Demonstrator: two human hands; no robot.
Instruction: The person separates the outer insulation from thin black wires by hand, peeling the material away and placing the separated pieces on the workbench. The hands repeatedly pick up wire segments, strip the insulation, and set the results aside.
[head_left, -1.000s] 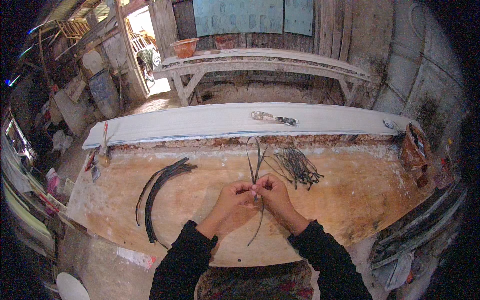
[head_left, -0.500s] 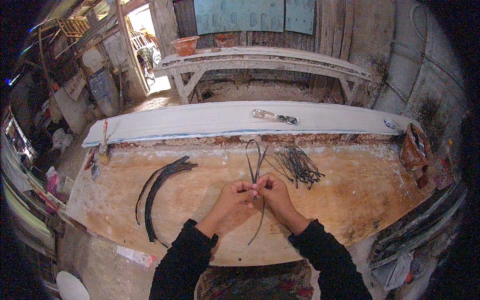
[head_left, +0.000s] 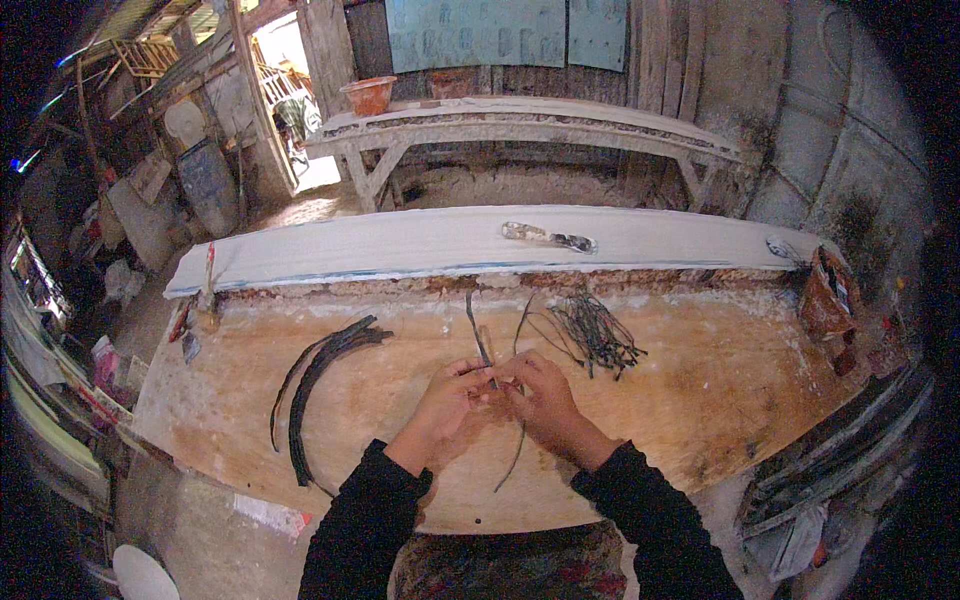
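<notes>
My left hand (head_left: 447, 405) and my right hand (head_left: 545, 400) meet over the middle of the wooden board, fingertips pinched together. Between them is a thin black strip (head_left: 475, 325), its upper end sticking out past my left fingers. A thin black strand (head_left: 521, 325) rises beside my right hand, and another length trails below toward the board's near edge. Whether these belong to one piece is hidden by my fingers. Left of my hands lies a curved bundle of black strips (head_left: 303, 400). Beyond my right hand sits a pile of knotted black strips (head_left: 597, 335).
A raised white plank (head_left: 400, 245) runs along the board's far side, with a knife-like tool (head_left: 548, 237) on it. An orange-brown container (head_left: 828, 295) stands at the right end. A brush (head_left: 208, 285) leans at the left. Behind is a long bench (head_left: 520, 122) with an orange pot (head_left: 369, 96).
The upright loop above my fingers has come apart into separate strands. My left hand has shifted slightly left, and both hands still pinch the strip.
</notes>
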